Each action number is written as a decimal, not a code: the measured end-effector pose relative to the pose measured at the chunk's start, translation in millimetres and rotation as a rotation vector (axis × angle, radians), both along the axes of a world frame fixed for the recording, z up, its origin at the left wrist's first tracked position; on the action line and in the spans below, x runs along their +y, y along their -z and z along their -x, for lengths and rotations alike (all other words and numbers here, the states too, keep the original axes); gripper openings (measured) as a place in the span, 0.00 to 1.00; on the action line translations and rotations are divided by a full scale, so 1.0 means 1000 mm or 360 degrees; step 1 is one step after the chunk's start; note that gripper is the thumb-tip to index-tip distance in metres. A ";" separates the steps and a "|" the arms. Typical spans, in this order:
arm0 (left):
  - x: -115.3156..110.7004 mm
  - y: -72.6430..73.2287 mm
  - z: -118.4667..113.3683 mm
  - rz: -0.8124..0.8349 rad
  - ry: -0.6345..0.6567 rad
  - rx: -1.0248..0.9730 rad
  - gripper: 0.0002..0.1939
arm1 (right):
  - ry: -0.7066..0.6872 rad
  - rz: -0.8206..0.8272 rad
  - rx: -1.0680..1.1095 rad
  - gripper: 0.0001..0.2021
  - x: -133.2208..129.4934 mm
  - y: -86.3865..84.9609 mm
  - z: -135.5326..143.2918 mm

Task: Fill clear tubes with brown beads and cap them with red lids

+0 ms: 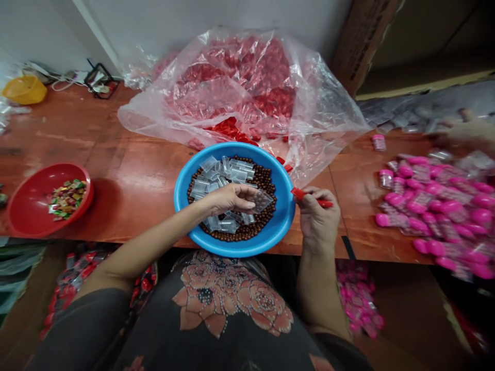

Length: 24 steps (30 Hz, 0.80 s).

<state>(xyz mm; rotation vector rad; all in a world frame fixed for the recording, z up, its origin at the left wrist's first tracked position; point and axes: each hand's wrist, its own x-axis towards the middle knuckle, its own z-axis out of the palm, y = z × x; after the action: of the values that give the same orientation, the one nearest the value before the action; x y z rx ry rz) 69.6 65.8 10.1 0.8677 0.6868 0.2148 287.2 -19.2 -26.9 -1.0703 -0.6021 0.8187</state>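
A blue basin (284, 226) stands at the table's front edge, with small brown balls (266, 180) and several clear plastic containers (228, 224) in it. Over the basin, my left hand (232, 199) is closed on a clear container (263, 201). Just right of the rim, my right hand (320, 211) grips red pieces (325, 203); one points left from the thumb side, another sticks out at the right. Behind the basin lies a large clear plastic bag (232, 82) full of red pieces, some spilling from its mouth.
On the wooden table (116, 175), a red bowl (29, 201) with wrapped sweets (67, 200) stands left. Pink-capped containers (444, 206) are heaped right, near another person's blurred hand (467, 134). A yellow basket (25, 89) and a black stand (101, 82) are at the back left.
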 end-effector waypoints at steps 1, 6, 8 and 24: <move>-0.004 -0.004 0.003 -0.0016 -0.0040 -0.0025 0.18 | -0.0072 0.0004 0.0024 0.16 0.001 -0.003 0.004; -0.017 -0.011 0.012 -0.0129 -0.0229 -0.0070 0.19 | -0.0362 0.0102 -0.0032 0.07 0.005 -0.019 0.028; -0.021 -0.011 0.013 -0.0246 -0.0257 -0.0054 0.18 | -0.0396 0.0115 -0.0117 0.07 0.005 -0.023 0.040; -0.035 -0.014 0.033 -0.0544 -0.0362 0.0093 0.19 | -0.0679 -0.0354 -0.1356 0.30 -0.009 -0.019 0.050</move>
<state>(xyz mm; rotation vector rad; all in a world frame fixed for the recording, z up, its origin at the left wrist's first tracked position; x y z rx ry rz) 36.6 30.8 23.9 1.1249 0.8175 0.5233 237.0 -28.6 -8.2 -1.0759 -1.6446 0.6050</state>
